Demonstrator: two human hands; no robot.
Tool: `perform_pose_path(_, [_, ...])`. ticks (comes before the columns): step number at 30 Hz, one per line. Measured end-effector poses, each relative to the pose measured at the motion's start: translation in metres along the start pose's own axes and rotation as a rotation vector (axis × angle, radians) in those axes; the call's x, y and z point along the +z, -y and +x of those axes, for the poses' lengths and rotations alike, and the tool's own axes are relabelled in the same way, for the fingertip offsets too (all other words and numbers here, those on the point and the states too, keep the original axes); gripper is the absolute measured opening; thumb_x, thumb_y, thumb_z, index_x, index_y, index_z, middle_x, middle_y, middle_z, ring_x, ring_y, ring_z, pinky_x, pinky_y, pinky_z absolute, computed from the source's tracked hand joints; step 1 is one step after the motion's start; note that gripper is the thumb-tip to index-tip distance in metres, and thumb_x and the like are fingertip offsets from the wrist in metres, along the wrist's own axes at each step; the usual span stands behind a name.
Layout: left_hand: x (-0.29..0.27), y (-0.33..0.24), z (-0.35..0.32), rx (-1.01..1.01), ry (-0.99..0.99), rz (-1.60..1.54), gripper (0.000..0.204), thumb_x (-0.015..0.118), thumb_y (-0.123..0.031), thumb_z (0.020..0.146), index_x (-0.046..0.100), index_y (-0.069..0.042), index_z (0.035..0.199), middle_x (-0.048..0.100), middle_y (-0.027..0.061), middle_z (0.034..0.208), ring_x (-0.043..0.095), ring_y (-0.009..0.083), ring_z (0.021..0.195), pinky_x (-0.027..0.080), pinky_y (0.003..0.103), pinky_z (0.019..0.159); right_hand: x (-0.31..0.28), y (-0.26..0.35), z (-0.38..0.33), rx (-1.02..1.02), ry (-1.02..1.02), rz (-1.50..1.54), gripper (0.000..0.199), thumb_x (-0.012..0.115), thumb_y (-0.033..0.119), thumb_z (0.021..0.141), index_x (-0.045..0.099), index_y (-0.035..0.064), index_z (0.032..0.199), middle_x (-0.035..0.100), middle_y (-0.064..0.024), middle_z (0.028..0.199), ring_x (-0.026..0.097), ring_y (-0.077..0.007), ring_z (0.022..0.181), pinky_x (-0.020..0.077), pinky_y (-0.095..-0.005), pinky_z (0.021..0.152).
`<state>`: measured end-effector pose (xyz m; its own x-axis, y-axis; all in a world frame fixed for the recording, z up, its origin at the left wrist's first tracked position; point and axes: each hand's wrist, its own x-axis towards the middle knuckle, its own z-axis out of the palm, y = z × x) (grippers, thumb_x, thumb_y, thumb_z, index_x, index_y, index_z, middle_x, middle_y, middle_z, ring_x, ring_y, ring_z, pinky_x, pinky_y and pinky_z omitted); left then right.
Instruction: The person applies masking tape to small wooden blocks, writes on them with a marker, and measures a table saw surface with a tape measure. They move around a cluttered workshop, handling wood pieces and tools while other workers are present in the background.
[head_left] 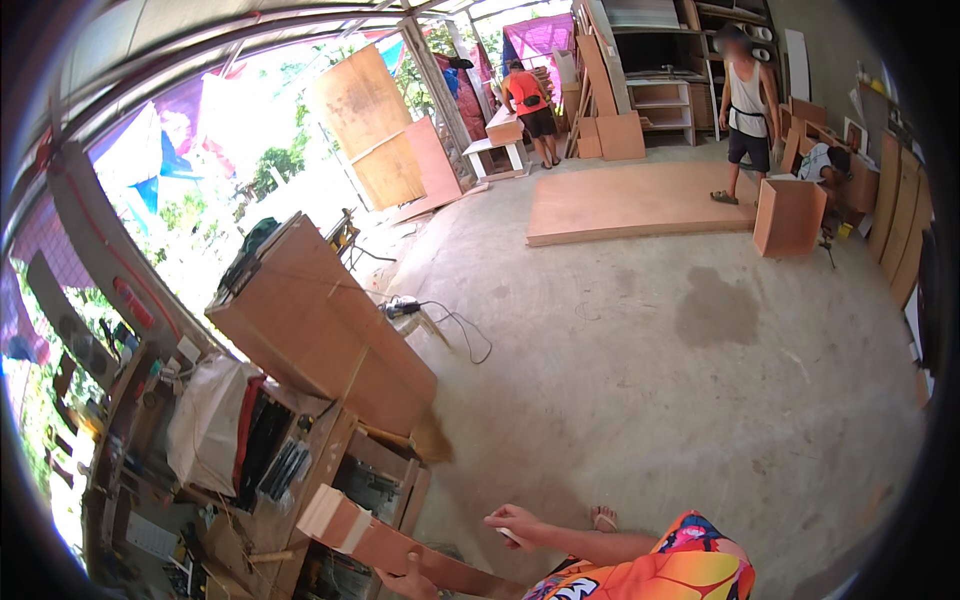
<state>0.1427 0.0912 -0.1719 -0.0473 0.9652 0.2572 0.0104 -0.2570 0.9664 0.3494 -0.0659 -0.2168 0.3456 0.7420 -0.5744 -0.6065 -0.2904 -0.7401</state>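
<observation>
A long, narrow reddish-brown wooden piece (440, 568) with a pale block-like end (332, 518) slants across the lower middle. My left hand (408, 577) is closed on its near edge, with fingers and thumb against the wood. To the right and a little higher, my right hand (513, 524) is apart from the wood. Its fingers are curled round something small and whitish, too small to name. The far end of the wooden piece touches the cluttered workbench side, beside an open drawer-like wooden compartment (415, 490).
A tall wooden cabinet (330, 320) stands at the left, with a corded power tool (402, 308) on a stool beyond it. Plywood sheets (640, 200) lie stacked ahead. One person (748, 100) stands there, another (528, 95) works farther back, and a third (825, 165) crouches right.
</observation>
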Motion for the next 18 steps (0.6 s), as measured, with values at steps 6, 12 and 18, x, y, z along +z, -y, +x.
perform_pose_path(6, [0.15,-0.072,0.01,0.009,0.164,-0.209,0.086,0.094,-0.035,0.077,0.049,0.0,0.142,0.06,0.0112,0.126,0.063,0.026,0.111,0.056,0.04,0.091,-0.133,-0.028,0.059,0.158,0.064,0.01,0.058,0.073,0.051,0.095,0.051,0.0061,0.124,0.062,-0.0072,0.076,0.061,-0.0172,0.054,0.0537,-0.0336,0.048])
perform_pose_path(12, [0.244,-0.163,0.001,0.062,0.405,-0.584,0.085,0.079,-0.053,0.087,0.045,-0.005,0.148,0.058,0.0115,0.135,0.061,0.0257,0.118,0.054,0.042,0.097,-0.199,-0.041,0.059,0.499,0.185,0.469,0.083,0.068,0.067,0.09,0.043,0.0054,0.139,0.067,-0.0191,0.097,0.069,-0.0265,0.074,0.059,-0.0396,0.061])
perform_pose_path(18, [0.262,-0.277,0.013,0.002,0.352,-0.878,0.092,0.061,-0.072,0.091,0.038,-0.01,0.155,0.052,0.0075,0.148,0.055,0.0255,0.132,0.047,0.042,0.112,-0.229,-0.037,0.124,-0.214,0.321,0.583,0.107,0.065,0.085,0.077,0.045,0.0073,0.148,0.064,-0.0171,0.124,0.067,-0.0315,0.096,0.0547,-0.0442,0.082])
